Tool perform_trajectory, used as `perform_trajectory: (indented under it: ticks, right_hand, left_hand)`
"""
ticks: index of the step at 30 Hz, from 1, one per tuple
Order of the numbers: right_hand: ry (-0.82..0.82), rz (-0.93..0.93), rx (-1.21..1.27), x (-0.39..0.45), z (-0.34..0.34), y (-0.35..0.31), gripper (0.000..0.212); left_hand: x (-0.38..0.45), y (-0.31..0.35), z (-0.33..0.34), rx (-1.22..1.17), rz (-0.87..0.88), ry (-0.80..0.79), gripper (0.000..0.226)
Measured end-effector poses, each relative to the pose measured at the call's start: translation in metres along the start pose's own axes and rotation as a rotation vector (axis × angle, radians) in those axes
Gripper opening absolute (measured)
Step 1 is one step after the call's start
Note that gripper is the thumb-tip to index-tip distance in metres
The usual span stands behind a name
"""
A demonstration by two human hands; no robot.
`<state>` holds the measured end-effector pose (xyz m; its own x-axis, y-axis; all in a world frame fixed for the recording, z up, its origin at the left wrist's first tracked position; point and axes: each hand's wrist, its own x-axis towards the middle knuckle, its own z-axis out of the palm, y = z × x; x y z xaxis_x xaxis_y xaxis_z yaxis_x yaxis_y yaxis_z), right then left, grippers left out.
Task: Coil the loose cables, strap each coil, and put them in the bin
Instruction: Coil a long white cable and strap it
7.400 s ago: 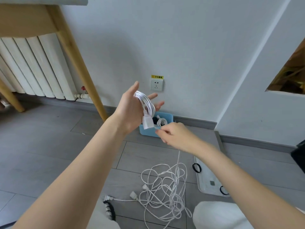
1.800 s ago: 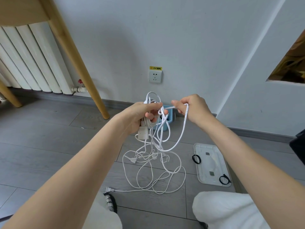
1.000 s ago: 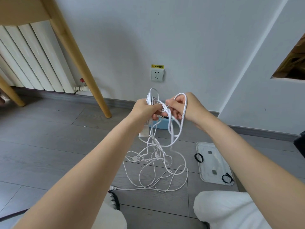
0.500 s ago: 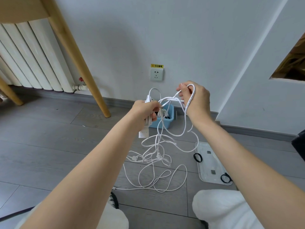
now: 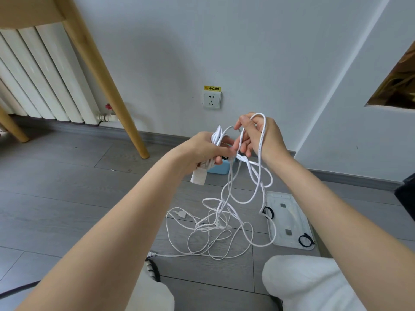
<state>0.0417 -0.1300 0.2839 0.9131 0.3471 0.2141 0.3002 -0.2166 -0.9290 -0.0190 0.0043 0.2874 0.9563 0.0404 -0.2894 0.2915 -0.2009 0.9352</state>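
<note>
My left hand (image 5: 203, 150) grips a small coil of white cable (image 5: 219, 136) with a white plug block (image 5: 198, 176) hanging below the fist. My right hand (image 5: 258, 136) is right beside it, pinching a strand of the same white cable, with a loop draped over its fingers. From both hands the cable hangs down into a loose tangle (image 5: 215, 227) on the grey floor. The blue bin (image 5: 221, 169) stands by the wall, mostly hidden behind my left hand. Two black strap loops (image 5: 268, 213) (image 5: 305, 240) lie on a clear lid.
The clear plastic lid (image 5: 289, 221) lies flat on the floor right of the tangle. A wooden table leg (image 5: 107, 86) slants down at the left, with a white radiator (image 5: 38, 75) behind it. A wall socket (image 5: 211, 101) sits above the bin. My white-clad knees are at the bottom edge.
My right hand has come down and back toward my left hand, bringing its loop of cable to the coil. The hanging strands have shifted on the floor.
</note>
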Motion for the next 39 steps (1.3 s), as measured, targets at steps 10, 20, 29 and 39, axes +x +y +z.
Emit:
perform_trajectory:
  ticks: [10,20,29,39]
  right_hand:
    - [0.266,0.063,0.247,0.011,-0.008,-0.004,0.03]
    - [-0.287,0.285,0.187,-0.004,0.0,-0.008,0.028]
    - [0.197,0.339,0.091,0.007,0.002,0.002,0.031]
    - [0.169,0.283,0.03,0.008,0.016,0.005,0.033]
  left_hand:
    - [-0.007,0.001,-0.004,0.071,0.113,0.203,0.014]
    - [-0.005,-0.005,-0.013,0.051,0.218,0.338,0.02]
    - [-0.001,-0.003,-0.002,-0.428,-0.014,0.353,0.02]
    - [-0.003,0.013,-0.003,-0.972,0.009,0.325,0.018]
